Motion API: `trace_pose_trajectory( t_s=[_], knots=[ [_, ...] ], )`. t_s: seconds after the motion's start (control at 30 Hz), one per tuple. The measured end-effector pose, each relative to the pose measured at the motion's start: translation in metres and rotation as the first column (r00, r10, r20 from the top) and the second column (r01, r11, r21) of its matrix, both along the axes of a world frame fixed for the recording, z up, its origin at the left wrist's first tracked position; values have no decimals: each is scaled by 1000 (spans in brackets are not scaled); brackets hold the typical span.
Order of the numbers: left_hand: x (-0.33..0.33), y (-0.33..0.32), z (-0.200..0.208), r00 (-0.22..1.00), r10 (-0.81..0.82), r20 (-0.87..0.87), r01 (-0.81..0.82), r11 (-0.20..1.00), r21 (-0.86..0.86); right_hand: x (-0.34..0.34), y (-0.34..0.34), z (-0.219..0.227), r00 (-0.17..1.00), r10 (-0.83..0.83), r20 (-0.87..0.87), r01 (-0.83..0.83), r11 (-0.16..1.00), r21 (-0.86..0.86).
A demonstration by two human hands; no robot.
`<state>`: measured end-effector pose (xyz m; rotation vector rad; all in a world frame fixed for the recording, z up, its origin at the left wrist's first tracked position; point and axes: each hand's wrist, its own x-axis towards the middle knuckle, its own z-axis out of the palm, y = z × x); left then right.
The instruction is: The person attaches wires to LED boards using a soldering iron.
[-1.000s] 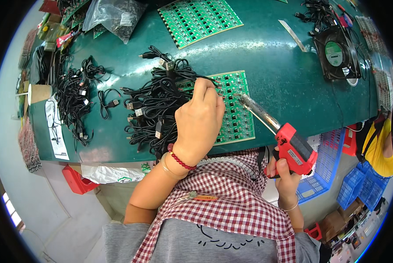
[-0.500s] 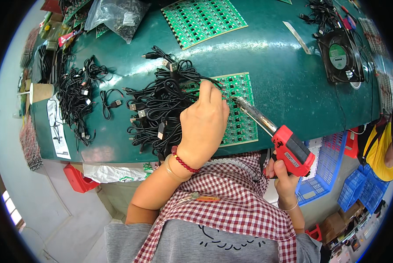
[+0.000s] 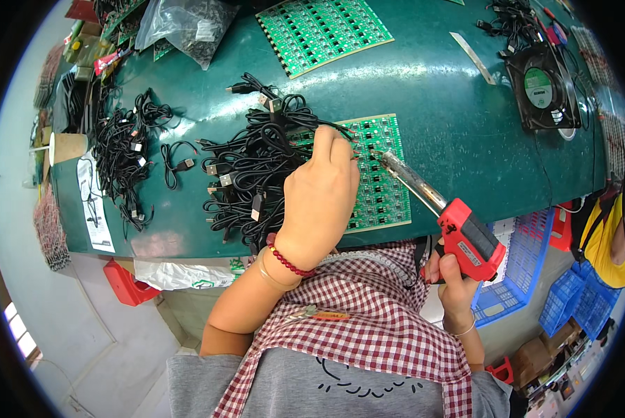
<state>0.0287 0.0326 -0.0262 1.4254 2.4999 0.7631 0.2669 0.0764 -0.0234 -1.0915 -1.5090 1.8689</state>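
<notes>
My left hand [image 3: 319, 191] is closed in a pinch over a green circuit board panel [image 3: 382, 198], apparently on the wire end of a black USB cable; the fingers hide most of the grip. Beside and under this hand lies a heap of coiled black USB cables [image 3: 253, 157], covering the panel's left part. My right hand [image 3: 453, 282] is wrapped round the red and black handle of a soldering iron [image 3: 469, 240]. Its metal tip points up and left, close over the panel's upper middle. I cannot tell whether the tip touches the board.
Another green panel [image 3: 326, 35] lies at the far side of the green table [image 3: 459, 139]. More cables [image 3: 121, 153] are piled at left, with a single coiled cable [image 3: 175, 164] beside them. A black fan [image 3: 542, 90] stands at right, near a metal strip [image 3: 473, 58]. Blue baskets [image 3: 514, 279] are below the edge.
The soldering iron in my right hand has shifted slightly right, its tip moving a little away from my left fingers. My left hand has drawn slightly left.
</notes>
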Motion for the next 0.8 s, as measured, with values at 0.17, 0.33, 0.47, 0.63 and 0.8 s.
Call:
trace_pose_trajectory(
  t_s=[0.17, 0.33, 0.47, 0.63, 0.8],
  knots=[
    [-1, 0, 4, 1000, -25, -16, 25, 1000, 8, -1, 1, 1, 1000, -3, -17, 3, 1000, 10],
    [-6, -2, 5, 998, -62, 5, 62, 998, -18, -1, 1, 0, 1000, -10, -28, 9, 1000, -10],
    [-10, -1, 6, 993, -117, -35, 114, 991, -67, -1, -1, -1, 1000, -29, -11, 29, 999, -17],
    [-10, -2, 7, 985, -159, -68, 153, 985, -86, -2, 0, -2, 999, -28, -27, 28, 1000, -11],
    [-10, 1, 8, 997, -68, -43, 69, 997, 20, 5, 3, -1, 994, -23, -106, 14, 996, -87]
  ],
)
